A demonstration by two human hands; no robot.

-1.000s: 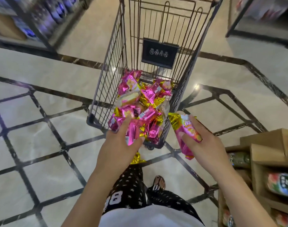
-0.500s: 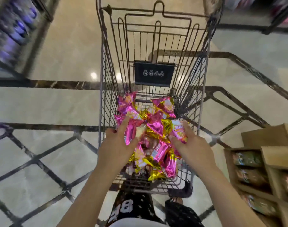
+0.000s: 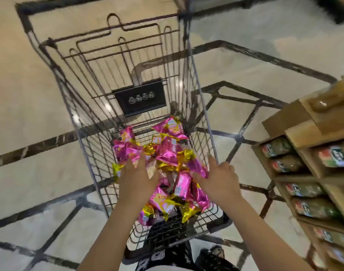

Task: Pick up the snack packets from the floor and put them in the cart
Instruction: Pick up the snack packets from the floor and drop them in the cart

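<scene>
Person, seen from the head down: arms, lap and one foot.

- Left hand (image 3: 137, 179) and right hand (image 3: 221, 181): bare, each on a forearm uncovered down to the frame's lower edge.
- Black fabric trousers with small white star print (image 3: 176, 249): white block marking (image 3: 157, 256) on the left leg, possibly numerals, too blurred to read.
- White fabric top (image 3: 167, 268): a plain pale strip at the bottom edge.
- Dark footwear with light flecks (image 3: 215, 251): on one foot; kind cannot be told through the blur.
</scene>
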